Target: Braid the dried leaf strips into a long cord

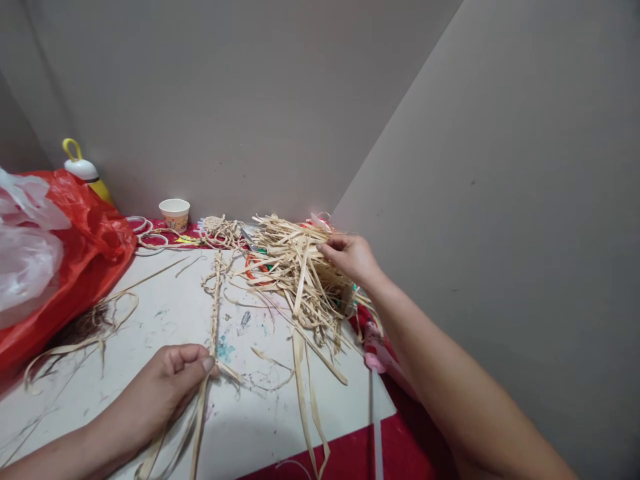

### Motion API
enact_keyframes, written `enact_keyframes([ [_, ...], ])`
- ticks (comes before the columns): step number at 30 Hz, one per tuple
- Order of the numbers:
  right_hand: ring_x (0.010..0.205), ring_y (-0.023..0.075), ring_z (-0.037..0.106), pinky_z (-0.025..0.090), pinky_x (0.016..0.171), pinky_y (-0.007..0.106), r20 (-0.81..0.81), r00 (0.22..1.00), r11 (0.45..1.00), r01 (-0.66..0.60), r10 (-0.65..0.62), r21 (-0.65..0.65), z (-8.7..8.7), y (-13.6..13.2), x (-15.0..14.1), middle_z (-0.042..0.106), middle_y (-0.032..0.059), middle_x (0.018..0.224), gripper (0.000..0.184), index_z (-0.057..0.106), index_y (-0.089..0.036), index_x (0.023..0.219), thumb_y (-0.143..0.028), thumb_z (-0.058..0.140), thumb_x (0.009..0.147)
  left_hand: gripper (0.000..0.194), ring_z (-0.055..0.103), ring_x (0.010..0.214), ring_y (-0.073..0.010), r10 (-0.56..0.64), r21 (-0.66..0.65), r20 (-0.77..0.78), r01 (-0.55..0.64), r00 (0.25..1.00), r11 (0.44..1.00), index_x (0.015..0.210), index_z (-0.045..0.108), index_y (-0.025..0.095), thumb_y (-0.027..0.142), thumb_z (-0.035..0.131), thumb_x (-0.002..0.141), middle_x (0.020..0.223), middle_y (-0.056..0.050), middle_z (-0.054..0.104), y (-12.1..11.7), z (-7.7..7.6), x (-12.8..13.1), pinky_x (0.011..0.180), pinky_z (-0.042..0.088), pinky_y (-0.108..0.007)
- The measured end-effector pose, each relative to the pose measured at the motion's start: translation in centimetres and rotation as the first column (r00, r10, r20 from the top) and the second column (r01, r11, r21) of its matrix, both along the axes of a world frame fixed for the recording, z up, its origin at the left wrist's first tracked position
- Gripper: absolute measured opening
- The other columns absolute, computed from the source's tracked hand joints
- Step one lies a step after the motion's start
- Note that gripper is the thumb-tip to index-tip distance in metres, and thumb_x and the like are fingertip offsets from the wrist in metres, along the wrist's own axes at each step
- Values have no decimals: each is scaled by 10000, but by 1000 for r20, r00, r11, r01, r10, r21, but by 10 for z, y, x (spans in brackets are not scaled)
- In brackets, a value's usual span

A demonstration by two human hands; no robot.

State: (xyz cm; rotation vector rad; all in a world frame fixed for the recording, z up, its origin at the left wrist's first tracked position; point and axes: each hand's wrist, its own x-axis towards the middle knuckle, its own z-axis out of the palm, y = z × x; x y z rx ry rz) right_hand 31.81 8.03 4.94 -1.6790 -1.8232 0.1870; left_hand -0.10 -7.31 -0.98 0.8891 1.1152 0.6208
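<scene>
Head view: nearest, loose strips (199,427) trail off the surface's white sheet (260,420), unplaited, so apparently left to do. Left hand (183,375) pinches the braid (215,310) at its lower end, thumb on top. Braid lies on the sheet, plaited from there up to its far end; that length looks done. Right hand (350,259), fingers narrow, is at the straw pile (300,270); can't tell if it grips any. Plenty of straw unused. Cup (175,217) behind. Final length unclear.
</scene>
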Motion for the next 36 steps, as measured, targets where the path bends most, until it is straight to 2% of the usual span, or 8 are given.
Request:
enact_keyframes([
  [4,463,97,341,239,482,257,79,994,996,79,-77,-34,-6,14,-13,448,-4,468,407,545,-156,489,-491,566,718,383,204,401,-26,20,5,27,-20,999,1000,680,566,135,506,659,705,456,75,382,0,2,1,394,131,-176],
  [11,486,86,387,305,495,226,-45,996,989,76,-82,-123,-10,16,-11,501,-15,534,194,594,-142,599,-297,565,711,370,171,395,-30,18,-2,19,-18,1000,1000,676,587,138,500,659,704,434,80,349,0,2,1,389,101,-186],
  [18,436,68,282,213,455,238,-89,990,981,97,-113,-169,-2,6,-7,347,-46,416,418,464,-163,458,-478,610,691,370,215,409,-30,10,3,22,-10,1000,1000,667,576,138,496,659,709,468,65,408,-1,1,1,390,138,-174],
  [24,445,65,335,251,456,225,-203,970,974,92,-135,-208,-16,19,-11,430,-39,446,245,544,-138,489,-307,679,605,366,202,399,-27,5,0,23,-5,1000,1000,658,553,142,488,663,711,462,76,385,0,-1,0,382,123,-174],
  [29,478,73,432,360,476,209,-383,921,980,-8,-71,-201,-8,7,-11,541,-17,558,201,587,-147,644,-338,651,646,356,226,416,-38,4,12,33,-4,999,1000,691,595,139,490,643,729,467,64,393,0,-2,0,392,146,-176],
  [32,604,106,575,473,572,232,-572,820,976,-106,-22,-190,4,-9,-14,645,28,735,217,560,-166,700,-351,664,656,349,221,418,-35,20,21,24,-20,1000,1000,678,595,138,480,652,721,479,57,409,-1,-1,0,393,148,-176],
  [34,666,117,618,517,649,261,-740,673,970,-179,-3,-167,11,-21,-18,666,32,796,232,563,-172,719,-322,712,625,343,231,421,-35,18,33,11,-18,1000,999,669,594,138,471,660,712,484,51,426,0,-1,0,396,155,-174],
  [36,616,94,602,529,648,258,-845,535,965,-221,2,-138,16,-32,-22,653,10,762,249,604,-174,762,-287,750,595,343,235,416,-38,9,42,2,-9,1000,999,677,602,137,473,658,710,475,52,423,0,0,0,393,150,-175],
])
